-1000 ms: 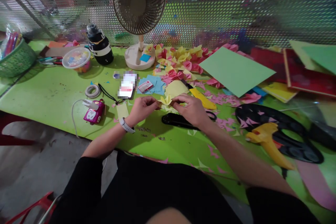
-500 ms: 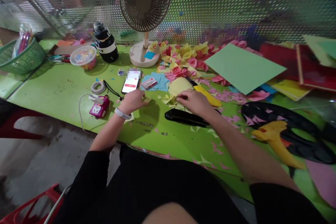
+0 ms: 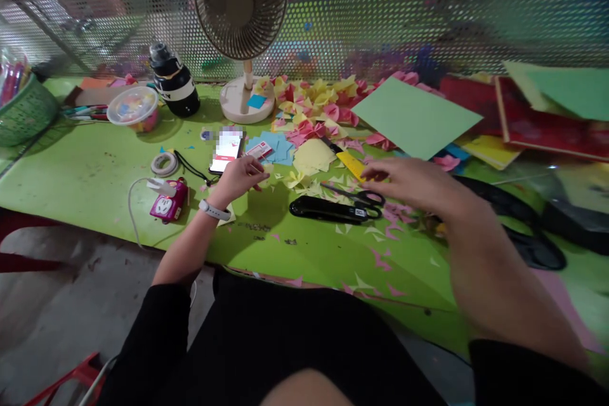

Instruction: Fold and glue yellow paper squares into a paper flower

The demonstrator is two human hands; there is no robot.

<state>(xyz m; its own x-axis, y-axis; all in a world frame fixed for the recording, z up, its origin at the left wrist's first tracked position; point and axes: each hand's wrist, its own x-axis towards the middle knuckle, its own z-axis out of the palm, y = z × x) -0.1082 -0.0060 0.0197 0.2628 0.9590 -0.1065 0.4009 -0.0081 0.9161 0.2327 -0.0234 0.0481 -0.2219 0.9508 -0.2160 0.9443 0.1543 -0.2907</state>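
My left hand (image 3: pixel 238 179), with a white band at the wrist, hovers beside the phone (image 3: pixel 227 151). Its thumb and fingers are pinched together; whatever is between them is too small to make out. To the right, my right hand (image 3: pixel 409 183) is over the end of a yellow-handled cutter (image 3: pixel 351 165), fingers parted and slightly curled, with nothing visible in them. Black scissors (image 3: pixel 354 193) lie just below its fingertips, beside a long black stapler-like tool (image 3: pixel 328 209). A stack of pale yellow paper pieces (image 3: pixel 314 156) and a folded yellow paper petal (image 3: pixel 299 179) lie between the hands.
A fan (image 3: pixel 245 101) stands at the back beside heaped pink and yellow paper flowers (image 3: pixel 328 98). A black bottle (image 3: pixel 176 85), a lidded tub (image 3: pixel 134 109), a tape roll (image 3: pixel 164 164) and a purple power adapter (image 3: pixel 169 202) are left. A green sheet (image 3: pixel 416 115) lies right.
My right hand has let go of the yellow paper and moved right, uncovering the scissors. My left hand stays near the phone; the yellow piece at its fingertips no longer shows. The view has shifted right.
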